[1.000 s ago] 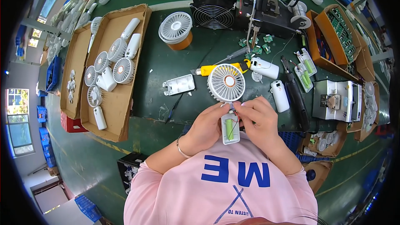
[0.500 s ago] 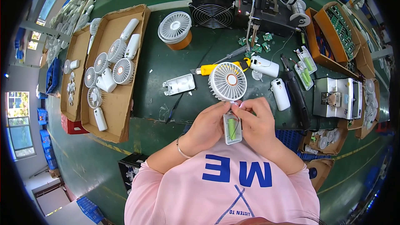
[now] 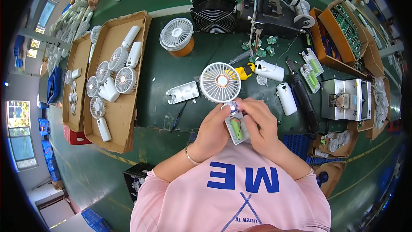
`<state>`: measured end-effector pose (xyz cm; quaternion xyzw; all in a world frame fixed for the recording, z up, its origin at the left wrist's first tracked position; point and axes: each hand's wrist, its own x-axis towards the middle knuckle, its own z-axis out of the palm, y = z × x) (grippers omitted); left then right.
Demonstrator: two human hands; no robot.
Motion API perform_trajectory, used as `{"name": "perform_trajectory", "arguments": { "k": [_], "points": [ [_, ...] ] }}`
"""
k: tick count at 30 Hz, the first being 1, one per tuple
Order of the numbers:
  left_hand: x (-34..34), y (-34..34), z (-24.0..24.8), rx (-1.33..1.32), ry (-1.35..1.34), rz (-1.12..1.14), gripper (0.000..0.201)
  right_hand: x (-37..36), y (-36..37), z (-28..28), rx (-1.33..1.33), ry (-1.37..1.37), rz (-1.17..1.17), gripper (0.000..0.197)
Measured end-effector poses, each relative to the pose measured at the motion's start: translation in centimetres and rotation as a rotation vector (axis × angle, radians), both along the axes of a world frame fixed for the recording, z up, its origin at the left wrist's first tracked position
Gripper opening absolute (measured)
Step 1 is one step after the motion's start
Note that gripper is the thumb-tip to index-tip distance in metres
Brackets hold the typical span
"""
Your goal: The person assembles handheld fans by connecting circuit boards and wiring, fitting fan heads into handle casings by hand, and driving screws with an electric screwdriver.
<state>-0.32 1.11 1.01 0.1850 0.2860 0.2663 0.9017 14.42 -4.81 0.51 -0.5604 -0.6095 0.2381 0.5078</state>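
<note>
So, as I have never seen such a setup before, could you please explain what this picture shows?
There is no machine arm here: a person works with two bare hands, the left hand and the right hand. The view comes from the left of two fisheye cameras worn on the person's head, looking down, so straight edges bend toward the rim. Both hands hold a small white fan by its neck; its open handle shows a green cylinder. On the green table lie a white shell, a yellow tool and a long black tool. A cardboard tray at left holds more fans.
</note>
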Motion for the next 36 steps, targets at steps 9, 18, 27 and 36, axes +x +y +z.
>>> {"name": "perform_trajectory", "arguments": {
  "k": [9,18,27,36],
  "points": [
    [1.5,-1.0,-1.0,0.264,-0.009,0.086,0.041,-1.2,-0.2,-0.7,0.028,0.02,-0.203,0.018],
    [1.2,-0.9,-1.4,0.393,0.143,0.166,0.035,2.1,-1.0,-1.2,0.025,-0.099,-0.316,0.026],
    [0.9,0.9,-0.5,0.235,0.057,0.191,0.04,5.0,-4.3,-2.0,-0.357,-0.603,-0.575,0.043],
    [2.2,0.0,-2.2,0.444,0.085,0.321,0.038,0.5,-2.0,0.9,-0.034,-0.093,-0.23,0.049]
  ]
}}
